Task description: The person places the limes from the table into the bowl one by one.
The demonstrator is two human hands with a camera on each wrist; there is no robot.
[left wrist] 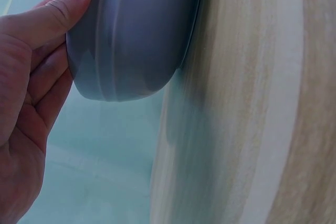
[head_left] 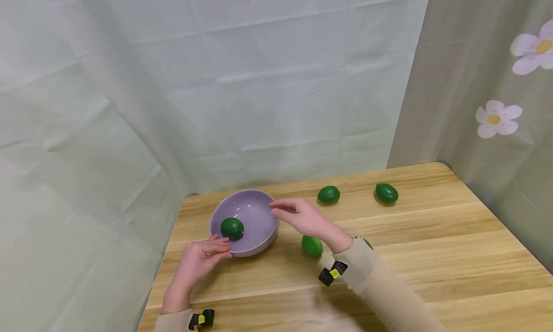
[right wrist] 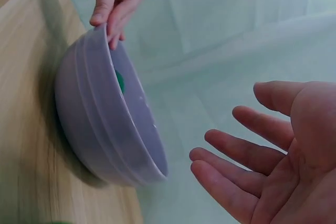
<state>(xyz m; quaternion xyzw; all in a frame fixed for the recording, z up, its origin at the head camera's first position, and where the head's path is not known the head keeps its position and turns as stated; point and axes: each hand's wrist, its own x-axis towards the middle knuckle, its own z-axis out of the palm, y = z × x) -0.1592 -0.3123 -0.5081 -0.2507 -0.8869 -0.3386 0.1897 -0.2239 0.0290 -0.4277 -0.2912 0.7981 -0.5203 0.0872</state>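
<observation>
A light purple bowl stands at the left of the wooden table, with a dark green, lime-like oval fruit lying inside it. My left hand pinches the bowl's near-left rim, thumb outside and fingers over the edge; the left wrist view shows this grip on the bowl up close. Over the bowl's right rim hovers my right hand, holding nothing. In the right wrist view the right hand has spread, loosely bent fingers, apart from the bowl.
Two more dark green fruits lie toward the back, one right of the bowl and another farther right. A brighter green fruit sits below my right wrist; another is mostly hidden by the sleeve. A curtain hangs behind the table.
</observation>
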